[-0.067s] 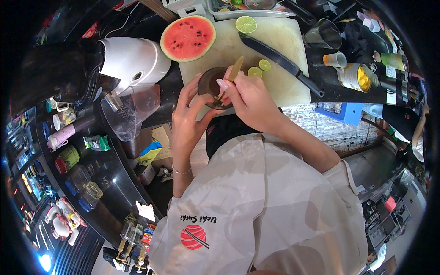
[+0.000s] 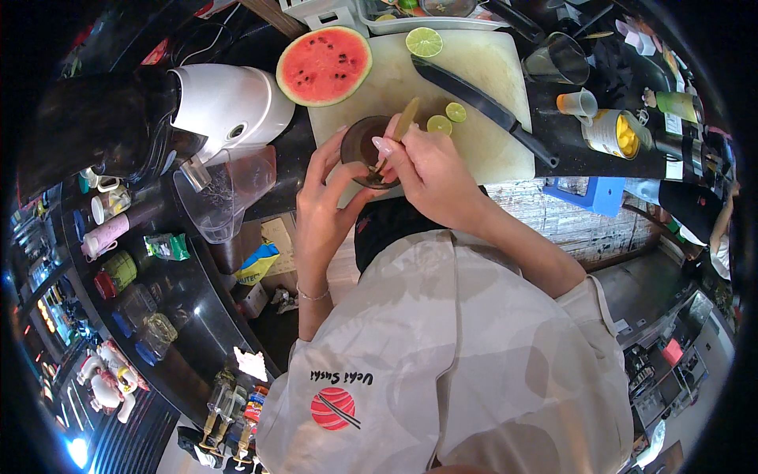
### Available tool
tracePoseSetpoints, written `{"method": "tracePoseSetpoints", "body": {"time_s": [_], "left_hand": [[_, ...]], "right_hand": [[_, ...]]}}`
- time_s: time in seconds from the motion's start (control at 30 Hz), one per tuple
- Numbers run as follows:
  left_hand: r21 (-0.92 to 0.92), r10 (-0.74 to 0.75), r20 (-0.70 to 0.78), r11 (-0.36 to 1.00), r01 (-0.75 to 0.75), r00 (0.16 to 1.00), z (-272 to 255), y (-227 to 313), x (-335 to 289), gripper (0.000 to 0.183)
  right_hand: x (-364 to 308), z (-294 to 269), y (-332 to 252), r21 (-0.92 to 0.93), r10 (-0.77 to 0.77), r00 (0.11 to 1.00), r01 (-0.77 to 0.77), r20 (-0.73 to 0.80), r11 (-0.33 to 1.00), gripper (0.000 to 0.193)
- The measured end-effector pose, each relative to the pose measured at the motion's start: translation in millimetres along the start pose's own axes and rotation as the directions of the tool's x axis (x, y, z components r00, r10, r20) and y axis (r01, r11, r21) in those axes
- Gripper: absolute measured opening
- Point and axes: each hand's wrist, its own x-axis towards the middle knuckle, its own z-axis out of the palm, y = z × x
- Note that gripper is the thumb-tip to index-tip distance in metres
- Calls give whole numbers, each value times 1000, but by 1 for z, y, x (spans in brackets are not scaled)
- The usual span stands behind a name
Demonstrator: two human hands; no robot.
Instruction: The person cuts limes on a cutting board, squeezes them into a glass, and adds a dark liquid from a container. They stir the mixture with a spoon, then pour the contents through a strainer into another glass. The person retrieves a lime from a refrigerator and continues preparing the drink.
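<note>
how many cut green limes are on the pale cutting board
3: a large green cut lime at the far edge, a smaller one beside the black knife, another by the bare right hand, which may hide more.

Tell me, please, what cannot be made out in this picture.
- Head view: the lower end of the utensil, largely hidden by the right hand.
- Head view: most of what the dark bowl holds, too dim and partly covered by both hands.
- Head view: the far side of the white tray, cut off by the upper edge.
</note>
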Motion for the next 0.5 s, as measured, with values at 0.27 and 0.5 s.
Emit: {"method": "tracePoseSetpoints", "body": {"time_s": [0.27, 0.5], "left_hand": [[7, -10, -9, 1000, 10, 1000, 2, -4, 7, 34], [28, -6, -95, 1000, 8, 995, 4, -2, 9, 46]], "right_hand": [[4, 0, 5, -114, -41, 999, 43, 22, 993, 20], [5, 3, 3, -112, -71, 997, 73, 22, 991, 22]]}}
